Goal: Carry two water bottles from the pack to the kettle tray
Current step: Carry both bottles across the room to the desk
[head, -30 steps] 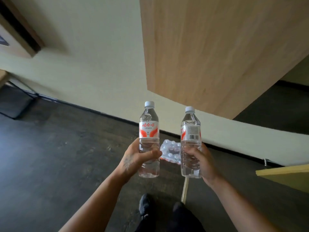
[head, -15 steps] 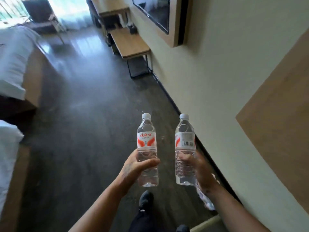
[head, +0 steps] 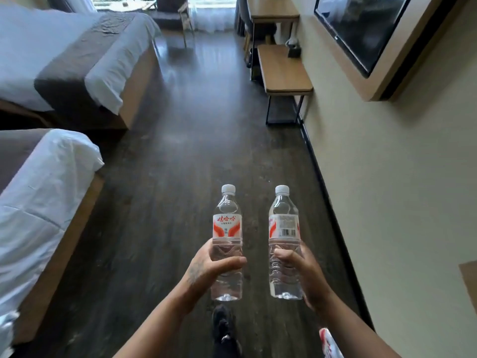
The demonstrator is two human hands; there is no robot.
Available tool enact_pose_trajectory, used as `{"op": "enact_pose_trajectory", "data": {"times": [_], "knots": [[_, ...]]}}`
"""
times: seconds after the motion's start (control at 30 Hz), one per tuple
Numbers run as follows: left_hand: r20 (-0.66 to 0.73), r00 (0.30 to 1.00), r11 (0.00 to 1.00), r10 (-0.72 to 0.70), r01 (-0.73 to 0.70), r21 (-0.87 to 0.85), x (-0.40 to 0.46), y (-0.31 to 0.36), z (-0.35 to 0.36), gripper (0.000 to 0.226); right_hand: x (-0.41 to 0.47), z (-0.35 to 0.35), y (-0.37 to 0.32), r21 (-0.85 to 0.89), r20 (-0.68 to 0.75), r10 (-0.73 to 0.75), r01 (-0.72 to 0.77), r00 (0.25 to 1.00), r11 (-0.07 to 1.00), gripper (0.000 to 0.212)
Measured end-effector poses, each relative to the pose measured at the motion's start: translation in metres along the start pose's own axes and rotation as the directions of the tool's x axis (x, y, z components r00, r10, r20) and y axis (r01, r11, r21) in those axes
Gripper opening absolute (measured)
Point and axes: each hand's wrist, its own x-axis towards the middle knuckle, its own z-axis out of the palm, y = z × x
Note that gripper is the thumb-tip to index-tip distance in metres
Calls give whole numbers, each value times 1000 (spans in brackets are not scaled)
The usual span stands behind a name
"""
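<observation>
**Two bottles held upright over the floor**

You face a dark wood-plank floor [head: 196, 156] with two white-sheeted beds [head: 44, 58] at your left and a low wooden desk [head: 282, 71] against the cream wall. Your left hand [head: 206, 267] wraps the clear plastic water bottle with the red-and-white label [head: 227, 228]; your right hand [head: 302, 270] wraps the second clear bottle showing its barcode [head: 284, 226]. Both stand upright, near each other, apart.

View swung from wall to room, beds [head: 64, 60] and bench [head: 284, 71] revealed, pack gone
</observation>
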Motion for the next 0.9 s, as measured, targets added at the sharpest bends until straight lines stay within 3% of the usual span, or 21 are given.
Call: {"op": "enact_pose_trajectory", "data": {"times": [0.13, 0.37, 0.5, 0.9], "knots": [[4, 1000, 1000, -8, 8, -1, 52, 21, -40, 82, 56, 28, -24, -41, -16, 10, -11, 1000, 999, 68], [24, 1000, 1000, -9, 9, -16, 140, 69, -94, 88, 151, 65, -69, 33, -38, 31, -30, 999, 999, 62], [16, 1000, 1000, -6, 6, -16, 203, 100, -120, 83, 220, 76, -95, 31, -24, 18, -18, 1000, 999, 71], [-46, 998, 999, -42, 41, -29, 476, 229, -186, 80, 523, 71, -207, -3, 19, 41, -40, 999, 999, 70]]}}
